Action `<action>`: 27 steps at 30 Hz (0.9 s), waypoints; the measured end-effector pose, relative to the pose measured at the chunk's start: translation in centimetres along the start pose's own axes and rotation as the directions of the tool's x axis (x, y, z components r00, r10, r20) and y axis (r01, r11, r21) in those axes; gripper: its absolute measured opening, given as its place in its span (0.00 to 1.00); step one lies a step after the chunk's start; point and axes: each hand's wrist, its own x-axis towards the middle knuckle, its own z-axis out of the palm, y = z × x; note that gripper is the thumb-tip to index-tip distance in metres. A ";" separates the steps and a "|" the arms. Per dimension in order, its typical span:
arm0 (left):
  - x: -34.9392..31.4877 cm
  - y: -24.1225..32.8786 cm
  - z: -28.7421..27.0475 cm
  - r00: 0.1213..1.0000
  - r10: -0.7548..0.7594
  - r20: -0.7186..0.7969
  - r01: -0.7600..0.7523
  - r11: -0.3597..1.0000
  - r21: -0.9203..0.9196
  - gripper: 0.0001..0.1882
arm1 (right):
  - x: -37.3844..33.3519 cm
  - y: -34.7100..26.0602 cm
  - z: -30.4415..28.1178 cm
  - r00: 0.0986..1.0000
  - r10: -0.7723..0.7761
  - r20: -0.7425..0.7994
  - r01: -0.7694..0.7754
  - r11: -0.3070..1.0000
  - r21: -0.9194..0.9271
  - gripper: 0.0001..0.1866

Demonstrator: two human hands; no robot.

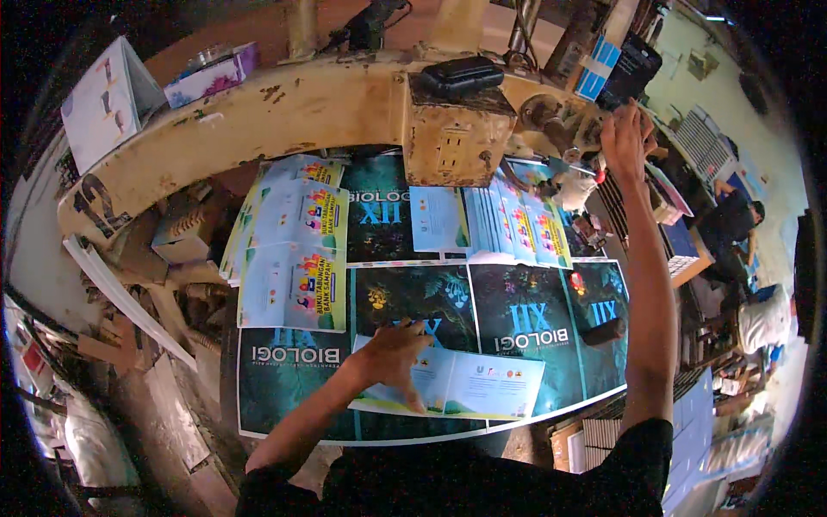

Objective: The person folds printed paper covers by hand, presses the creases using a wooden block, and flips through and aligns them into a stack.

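Note:
Fingers spread, my left hand (394,358) presses on the near end of a light-blue printed strip (495,386). The strip lies crosswise on large dark-green printed cover sheets (413,297), close to my body. My right hand (627,142) is raised at the far right, beside the machine's metal parts (564,121). Its fingers are bent, next to a black box-like thing (633,69), and whatever they grip is hidden. Left of my left hand stands a stack of blue and yellow printed covers (289,284). More light-blue strips (504,224) lie fanned out farther back.
A worn beige machine frame (327,112) arches across the back, with a square metal box (461,129) and a black case (461,76) on it. A dark cylinder-like object (603,332) rests on the sheets at right. Another person (732,224) is at far right.

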 end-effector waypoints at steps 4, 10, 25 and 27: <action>0.5 0.7 -0.8 0.997 -0.021 0.072 0.023 0.999 -0.035 0.63 | 0.1 1.3 0.0 0.993 0.065 0.100 -0.061 0.997 -0.043 0.28; -0.6 1.4 -1.2 0.998 -0.004 0.067 0.009 0.997 -0.083 0.60 | -4.8 -4.1 -2.8 0.964 0.152 -0.220 -0.105 0.972 0.210 0.18; -1.9 2.5 -0.1 0.990 0.078 -0.115 -0.057 0.984 0.171 0.56 | -18.2 -12.4 4.9 0.452 0.032 0.891 -0.645 0.702 0.302 0.55; -1.4 2.3 -0.4 0.979 0.134 -0.153 -0.095 0.966 0.240 0.57 | -17.8 -13.8 6.1 0.522 -0.097 0.847 -0.634 0.620 0.462 0.52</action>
